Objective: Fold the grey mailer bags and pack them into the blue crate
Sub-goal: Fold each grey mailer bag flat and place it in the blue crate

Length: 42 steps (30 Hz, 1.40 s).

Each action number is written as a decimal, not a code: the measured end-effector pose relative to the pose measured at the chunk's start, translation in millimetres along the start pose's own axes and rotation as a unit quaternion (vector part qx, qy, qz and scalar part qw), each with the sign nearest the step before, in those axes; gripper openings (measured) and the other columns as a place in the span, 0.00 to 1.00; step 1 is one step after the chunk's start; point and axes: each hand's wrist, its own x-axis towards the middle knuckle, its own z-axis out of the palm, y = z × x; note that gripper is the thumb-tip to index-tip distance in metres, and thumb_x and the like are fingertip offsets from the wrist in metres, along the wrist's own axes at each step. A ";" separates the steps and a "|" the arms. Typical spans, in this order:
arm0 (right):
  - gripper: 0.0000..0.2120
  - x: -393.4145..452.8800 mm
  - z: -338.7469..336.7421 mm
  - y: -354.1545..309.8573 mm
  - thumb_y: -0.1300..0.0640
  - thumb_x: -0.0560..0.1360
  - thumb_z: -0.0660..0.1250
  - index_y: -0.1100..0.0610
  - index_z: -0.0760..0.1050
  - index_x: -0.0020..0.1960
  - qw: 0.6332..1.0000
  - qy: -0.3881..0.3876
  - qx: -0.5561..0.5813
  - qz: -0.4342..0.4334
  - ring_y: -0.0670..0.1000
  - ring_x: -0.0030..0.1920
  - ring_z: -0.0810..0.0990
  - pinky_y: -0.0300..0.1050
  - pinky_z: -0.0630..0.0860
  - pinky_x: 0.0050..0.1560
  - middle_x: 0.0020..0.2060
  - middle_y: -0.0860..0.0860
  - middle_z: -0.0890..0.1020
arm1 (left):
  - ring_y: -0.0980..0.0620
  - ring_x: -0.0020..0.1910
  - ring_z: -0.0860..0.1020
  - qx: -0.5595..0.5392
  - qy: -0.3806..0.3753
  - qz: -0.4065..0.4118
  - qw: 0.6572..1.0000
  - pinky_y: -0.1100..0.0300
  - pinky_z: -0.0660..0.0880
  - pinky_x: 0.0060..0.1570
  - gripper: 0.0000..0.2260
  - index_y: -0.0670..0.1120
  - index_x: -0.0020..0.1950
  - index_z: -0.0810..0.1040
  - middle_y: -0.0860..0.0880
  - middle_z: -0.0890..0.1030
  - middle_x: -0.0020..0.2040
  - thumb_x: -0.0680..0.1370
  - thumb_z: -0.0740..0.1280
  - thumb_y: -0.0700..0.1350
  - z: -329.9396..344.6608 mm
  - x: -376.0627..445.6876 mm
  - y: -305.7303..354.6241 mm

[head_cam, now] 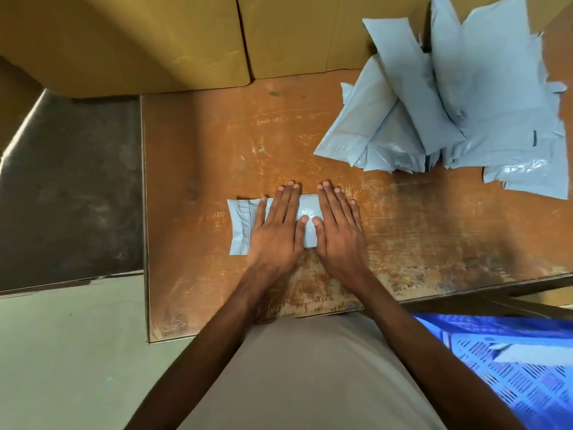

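Observation:
A folded grey mailer bag (240, 226) lies flat on the worn wooden table (217, 144). Both my hands press down on it with straight fingers. My left hand (277, 228) covers its middle. My right hand (339, 226) lies over its right end, and the two thumbs nearly touch. A loose pile of grey mailer bags (459, 97) is heaped at the table's far right. The blue crate (527, 383) stands low at the right, below the table's edge, with one folded grey bag (533, 353) lying inside it.
Large cardboard boxes (139, 41) stand along the far side of the table. A dark lower surface (68, 187) adjoins the table on the left. The pale floor (62, 352) lies below at the front left.

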 end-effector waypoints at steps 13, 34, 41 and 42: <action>0.27 -0.3 -2.9 -0.6 0.48 0.87 0.46 0.54 0.52 0.85 1.000 -0.014 -0.004 -0.005 0.50 0.84 0.50 0.58 0.53 0.82 0.84 0.49 0.55 | 0.54 0.83 0.47 -0.010 -0.021 0.002 1.000 0.46 0.45 0.82 0.27 0.47 0.85 0.47 0.51 0.51 0.85 0.88 0.47 0.54 -5.4 0.1 1.2; 0.26 14.8 4.9 -21.5 0.46 0.88 0.48 0.52 0.57 0.84 0.992 -0.020 -0.095 -0.079 0.51 0.84 0.50 0.59 0.52 0.82 0.83 0.47 0.59 | 0.54 0.83 0.45 -0.011 0.009 -0.035 0.999 0.51 0.44 0.82 0.26 0.47 0.85 0.50 0.51 0.50 0.85 0.89 0.50 0.52 -21.8 -23.7 -45.7; 0.26 18.3 5.9 -20.6 0.47 0.87 0.49 0.51 0.53 0.85 0.991 -0.026 -0.099 -0.081 0.51 0.84 0.49 0.60 0.54 0.81 0.83 0.46 0.56 | 0.54 0.83 0.43 -0.007 -0.008 -0.048 0.999 0.49 0.44 0.82 0.26 0.48 0.85 0.48 0.52 0.48 0.85 0.88 0.48 0.53 -21.1 -20.7 -45.1; 0.27 18.7 5.9 -20.4 0.48 0.87 0.50 0.51 0.53 0.85 0.991 -0.026 -0.099 -0.082 0.51 0.84 0.49 0.60 0.54 0.81 0.83 0.46 0.56 | 0.54 0.83 0.43 -0.003 -0.011 -0.048 0.999 0.49 0.44 0.82 0.26 0.47 0.85 0.48 0.52 0.48 0.85 0.88 0.48 0.53 -21.3 -20.4 -45.1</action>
